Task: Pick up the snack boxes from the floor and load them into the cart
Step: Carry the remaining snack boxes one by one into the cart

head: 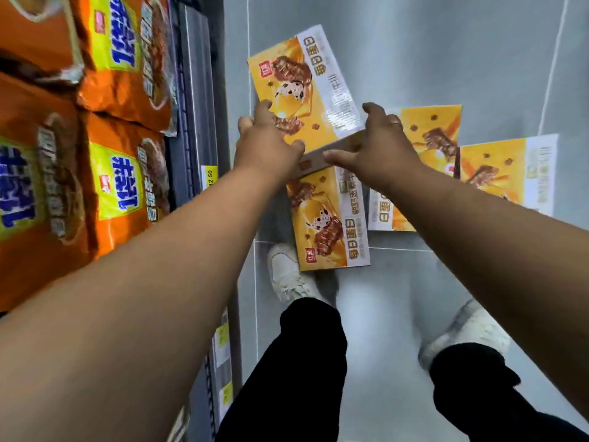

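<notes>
Several yellow snack boxes lie on the grey tiled floor. The far box [306,87] is raised at its near edge, and both hands hold it. My left hand [266,143] grips its left near corner, thumb on the front edge. My right hand [379,143] grips its right near corner, fingers over the top and thumb along the brown side. A second box [331,221] lies flat just beneath it, near my left shoe. Two more boxes [427,135] [510,173] lie to the right, partly hidden by my right forearm. No cart is in view.
A shop shelf [194,100] with orange snack bags [124,55] and yellow price tags [208,177] runs along the left. My white shoes [287,272] and black trouser legs [306,362] stand on the floor below the boxes. Bare floor tiles stretch beyond and to the right.
</notes>
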`<act>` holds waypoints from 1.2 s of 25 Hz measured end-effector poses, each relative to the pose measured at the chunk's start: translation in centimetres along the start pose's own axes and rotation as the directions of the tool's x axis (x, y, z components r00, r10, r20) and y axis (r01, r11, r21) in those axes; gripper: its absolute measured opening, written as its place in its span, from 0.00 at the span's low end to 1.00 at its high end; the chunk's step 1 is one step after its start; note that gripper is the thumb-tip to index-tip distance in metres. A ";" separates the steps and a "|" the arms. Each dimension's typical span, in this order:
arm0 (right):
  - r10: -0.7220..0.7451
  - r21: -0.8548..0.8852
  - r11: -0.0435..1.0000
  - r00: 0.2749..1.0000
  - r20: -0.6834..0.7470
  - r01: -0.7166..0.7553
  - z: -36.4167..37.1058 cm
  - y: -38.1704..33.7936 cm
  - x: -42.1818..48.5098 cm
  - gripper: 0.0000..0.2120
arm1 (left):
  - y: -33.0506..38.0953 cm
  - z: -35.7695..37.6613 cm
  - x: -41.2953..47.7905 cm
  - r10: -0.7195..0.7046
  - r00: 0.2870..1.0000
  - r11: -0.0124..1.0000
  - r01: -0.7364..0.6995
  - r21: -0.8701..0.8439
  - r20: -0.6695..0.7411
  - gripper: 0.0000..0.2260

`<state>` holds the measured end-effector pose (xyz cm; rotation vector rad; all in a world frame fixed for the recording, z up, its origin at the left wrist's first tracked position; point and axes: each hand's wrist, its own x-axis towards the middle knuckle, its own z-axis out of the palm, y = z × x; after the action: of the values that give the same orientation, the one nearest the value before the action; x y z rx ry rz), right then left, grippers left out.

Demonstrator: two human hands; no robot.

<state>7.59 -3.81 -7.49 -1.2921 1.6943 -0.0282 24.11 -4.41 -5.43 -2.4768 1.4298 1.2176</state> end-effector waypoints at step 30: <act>0.073 0.320 0.947 0.966 -0.248 0.010 -14.3 -8.7 -11.5 0.31 | 11.2 -10.1 -11.4 0.008 1.000 0.654 -0.010 -0.756 -0.006 0.23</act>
<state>3.75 -6.08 12.34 -1.0492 1.8381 -0.4525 18.87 -6.57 12.56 -2.9178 1.0376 2.1855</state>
